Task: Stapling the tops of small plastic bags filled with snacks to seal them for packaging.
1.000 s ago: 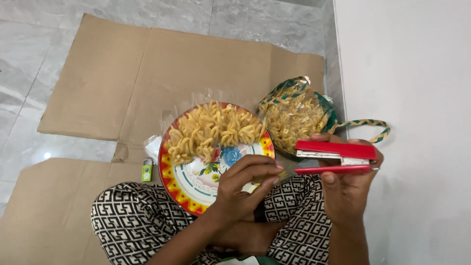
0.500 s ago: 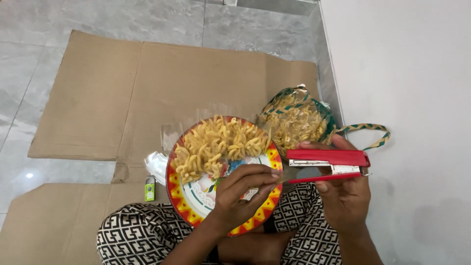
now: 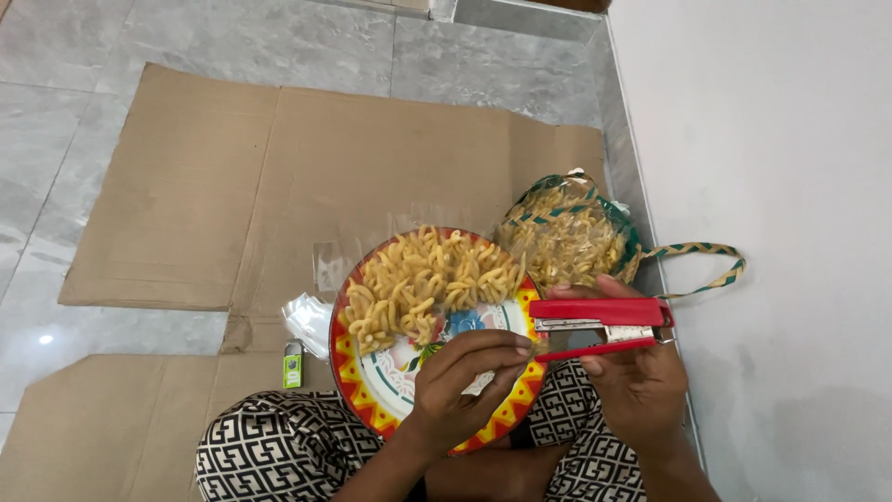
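My right hand [image 3: 632, 381] grips a red stapler [image 3: 599, 325], its mouth pointing left over the plate's right rim. My left hand [image 3: 465, 381] hovers above a round plate [image 3: 381, 395] with a red and yellow patterned rim, fingers pinched at the stapler's mouth, seemingly on something thin and clear that I cannot make out. A heap of yellow curly snacks [image 3: 423, 284] fills the far half of the plate, which rests on my lap. Behind the stapler sits a green woven basket [image 3: 692, 251] holding a clear bag of the same snacks [image 3: 567, 242].
Flattened cardboard sheets [image 3: 279, 177] cover the grey tiled floor. A crumpled clear plastic bag [image 3: 309, 321] and a small green lighter [image 3: 293, 364] lie left of the plate. A white wall [image 3: 771, 186] runs along the right side. My patterned trousers [image 3: 269, 451] show at the bottom.
The view has shifted, so plate and basket sit lower and further right. My left fingers have closed in on the stapler's mouth. The stapler stays in my right hand.
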